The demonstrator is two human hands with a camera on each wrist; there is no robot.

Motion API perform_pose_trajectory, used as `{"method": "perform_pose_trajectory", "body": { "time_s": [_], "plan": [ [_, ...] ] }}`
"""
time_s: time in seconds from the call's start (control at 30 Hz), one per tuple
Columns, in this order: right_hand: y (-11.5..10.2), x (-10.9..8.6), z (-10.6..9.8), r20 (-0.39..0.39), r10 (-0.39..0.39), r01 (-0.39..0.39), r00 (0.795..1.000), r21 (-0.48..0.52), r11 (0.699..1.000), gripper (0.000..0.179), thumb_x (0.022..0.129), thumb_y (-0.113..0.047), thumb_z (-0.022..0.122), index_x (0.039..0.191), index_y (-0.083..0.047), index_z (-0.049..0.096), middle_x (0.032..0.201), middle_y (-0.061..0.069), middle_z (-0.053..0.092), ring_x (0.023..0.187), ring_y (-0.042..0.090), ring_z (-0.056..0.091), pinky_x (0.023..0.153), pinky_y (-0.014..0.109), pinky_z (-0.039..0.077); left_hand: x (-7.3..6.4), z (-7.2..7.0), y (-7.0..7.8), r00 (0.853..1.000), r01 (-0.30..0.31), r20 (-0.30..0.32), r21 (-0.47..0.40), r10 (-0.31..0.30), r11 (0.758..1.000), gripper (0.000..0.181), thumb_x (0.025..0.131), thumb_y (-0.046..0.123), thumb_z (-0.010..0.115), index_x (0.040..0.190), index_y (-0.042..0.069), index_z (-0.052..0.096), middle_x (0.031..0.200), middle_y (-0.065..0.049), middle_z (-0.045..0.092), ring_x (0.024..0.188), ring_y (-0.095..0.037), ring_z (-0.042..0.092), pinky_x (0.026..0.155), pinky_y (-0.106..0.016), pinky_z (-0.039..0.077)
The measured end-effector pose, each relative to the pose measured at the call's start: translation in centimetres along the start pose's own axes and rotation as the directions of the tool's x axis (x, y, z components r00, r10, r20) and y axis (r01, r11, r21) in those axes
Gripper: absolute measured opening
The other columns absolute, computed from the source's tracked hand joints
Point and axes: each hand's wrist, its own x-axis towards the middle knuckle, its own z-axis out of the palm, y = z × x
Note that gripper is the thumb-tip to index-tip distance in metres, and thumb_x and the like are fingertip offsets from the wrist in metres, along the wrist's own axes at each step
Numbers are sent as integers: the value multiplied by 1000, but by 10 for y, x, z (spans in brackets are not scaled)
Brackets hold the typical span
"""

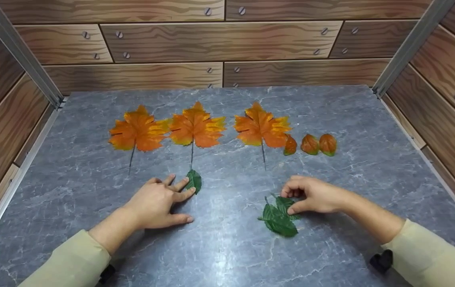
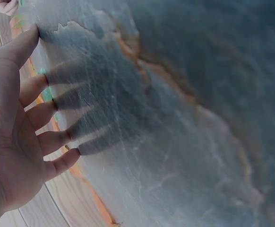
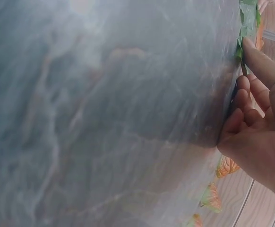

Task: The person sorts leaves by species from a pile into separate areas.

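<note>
My left hand (image 1: 159, 203) reaches flat over the table with fingers spread, and its fingertips press on a single green leaf (image 1: 195, 181) just below the stem of the middle orange maple leaf (image 1: 196, 126). In the left wrist view, the fingers (image 2: 59, 163) are extended and touch the tabletop. My right hand (image 1: 317, 195) is at a small pile of overlapping green leaves (image 1: 277, 221), its fingers curled and its thumb on the upper leaf (image 1: 284, 204), pinching it at the edge. The right wrist view shows the thumb against the green leaf edge (image 3: 244, 28).
Two more orange maple leaves (image 1: 138, 129) (image 1: 260, 125) lie in the same row with stems toward me. Right of them are three small orange-green leaves (image 1: 310, 144). Wood-patterned panels (image 1: 219, 42) wall the grey marbled table (image 1: 227, 255) at the back and sides.
</note>
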Motion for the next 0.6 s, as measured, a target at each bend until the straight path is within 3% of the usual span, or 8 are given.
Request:
{"method": "perform_pose_trajectory", "body": {
  "time_s": [0.37, 0.6],
  "plan": [
    [3, -2, -1, -78, 62, -51, 995, 137, 989, 9, 93, -17, 84, 97, -12, 77, 85, -3, 64, 77, 10, 56, 70, 23, 46, 1, -2, 0, 1000, 5, 13, 4, -5, 1000, 78, 97, 72, 61, 158, 25, 54, 163, -14, 45, 146, -52, 43, 109, -67, 41],
    [0, 4, -3, -167, 117, -86, 979, 180, 980, 22, 89, -11, 87, 102, -5, 71, 84, 2, 67, 74, 10, 60, 65, 21, 49, 1, -2, 0, 1000, 8, 17, 2, -8, 1000, 77, 97, 72, 61, 158, 25, 53, 163, -14, 45, 146, -52, 42, 109, -67, 41]
  ]
}}
